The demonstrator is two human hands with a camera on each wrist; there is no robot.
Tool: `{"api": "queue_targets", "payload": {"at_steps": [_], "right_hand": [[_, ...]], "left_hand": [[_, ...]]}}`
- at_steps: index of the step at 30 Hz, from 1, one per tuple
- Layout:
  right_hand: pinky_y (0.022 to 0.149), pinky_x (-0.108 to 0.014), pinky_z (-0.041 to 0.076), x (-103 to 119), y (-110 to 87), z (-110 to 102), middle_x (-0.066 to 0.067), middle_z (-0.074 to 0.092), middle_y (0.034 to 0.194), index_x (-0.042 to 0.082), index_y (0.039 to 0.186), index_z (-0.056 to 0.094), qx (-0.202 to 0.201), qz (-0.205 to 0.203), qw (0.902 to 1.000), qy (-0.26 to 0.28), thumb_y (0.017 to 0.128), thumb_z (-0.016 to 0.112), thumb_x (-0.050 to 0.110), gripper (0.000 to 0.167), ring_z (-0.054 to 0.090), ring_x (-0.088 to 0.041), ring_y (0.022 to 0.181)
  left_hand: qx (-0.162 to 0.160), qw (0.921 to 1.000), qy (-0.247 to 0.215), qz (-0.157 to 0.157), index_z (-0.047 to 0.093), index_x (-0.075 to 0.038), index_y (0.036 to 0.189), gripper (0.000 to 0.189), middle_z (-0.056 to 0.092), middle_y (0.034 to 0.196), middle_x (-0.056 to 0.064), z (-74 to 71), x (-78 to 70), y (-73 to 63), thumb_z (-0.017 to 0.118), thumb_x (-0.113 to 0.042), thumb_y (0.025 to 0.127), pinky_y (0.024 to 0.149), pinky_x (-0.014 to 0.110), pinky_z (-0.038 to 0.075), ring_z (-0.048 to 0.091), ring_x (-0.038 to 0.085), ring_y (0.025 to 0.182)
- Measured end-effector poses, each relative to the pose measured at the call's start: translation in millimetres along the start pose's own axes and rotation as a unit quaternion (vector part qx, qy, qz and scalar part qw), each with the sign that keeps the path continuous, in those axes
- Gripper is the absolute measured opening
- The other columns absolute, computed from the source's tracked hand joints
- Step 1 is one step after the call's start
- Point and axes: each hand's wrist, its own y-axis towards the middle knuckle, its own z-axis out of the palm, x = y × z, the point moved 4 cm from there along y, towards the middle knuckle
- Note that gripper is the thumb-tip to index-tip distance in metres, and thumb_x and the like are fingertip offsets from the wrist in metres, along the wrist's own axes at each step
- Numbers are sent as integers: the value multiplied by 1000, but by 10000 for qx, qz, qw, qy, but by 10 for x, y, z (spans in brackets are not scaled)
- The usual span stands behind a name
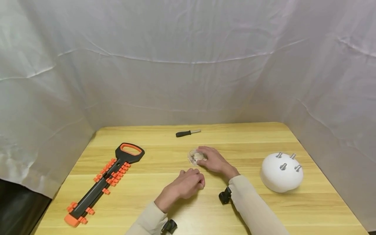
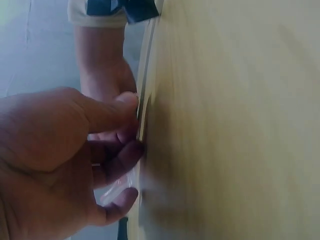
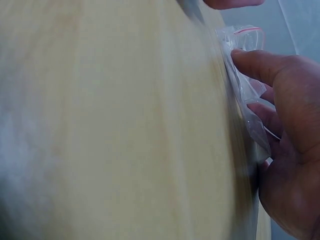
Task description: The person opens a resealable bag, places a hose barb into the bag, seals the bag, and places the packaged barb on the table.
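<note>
On the table lies a small clear zip bag (image 1: 193, 157), in which tiny metallic pieces seem to show. My right hand (image 1: 213, 160) grips the bag from its right side. In the right wrist view the thumb lies against the crinkled plastic bag (image 3: 245, 82), with fingers behind it. Nearer to me, my left hand (image 1: 187, 183) is low over the table, its fingers loosely bent. The left wrist view shows a gap between thumb and fingers of the left hand (image 2: 65, 145), and I see nothing held there.
Behind the hands lies a black-handled screwdriver (image 1: 183, 133). At left is a long black rack (image 1: 95, 191) with orange clips and a loop handle. A white rounded block (image 1: 276, 176) with several metal bolts stands at right. Grey fabric (image 1: 188, 88) surrounds the table.
</note>
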Motion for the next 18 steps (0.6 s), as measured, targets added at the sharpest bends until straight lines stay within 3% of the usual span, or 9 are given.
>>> {"api": "queue_targets", "payload": {"at_steps": [5, 9, 18], "right_hand": [[116, -55, 21, 1, -7, -17, -2, 37, 155, 23, 142, 48, 17, 53, 10000, 26, 91, 64, 36, 56, 29, -30, 144], [117, -55, 20, -1, -4, -20, -1, 36, 156, 23, 143, 47, 31, 76, 10000, 16, 91, 64, 38, 57, 28, -29, 145], [117, -53, 20, -39, 30, 5, -1, 37, 155, 22, 143, 47, 47, 10, 10000, -61, 91, 64, 40, 58, 28, -28, 146]], "left_hand": [[-262, 9990, -359, -20, 62, -26, 91, 14, 52, 94, -13, -83, 110, 0, 51, -23, 99, 89, 47, 41, 49, 12, 99], [-514, 9958, -731, -199, 61, -24, 96, 15, 54, 99, -12, -173, 205, 0, 47, -24, 101, 99, 61, 38, 50, 15, 106], [-1202, 9861, -1049, -465, 62, -15, 104, 17, 59, 104, -5, -275, 389, 104, 49, -25, 101, 85, 37, 43, 51, 16, 101]]}}
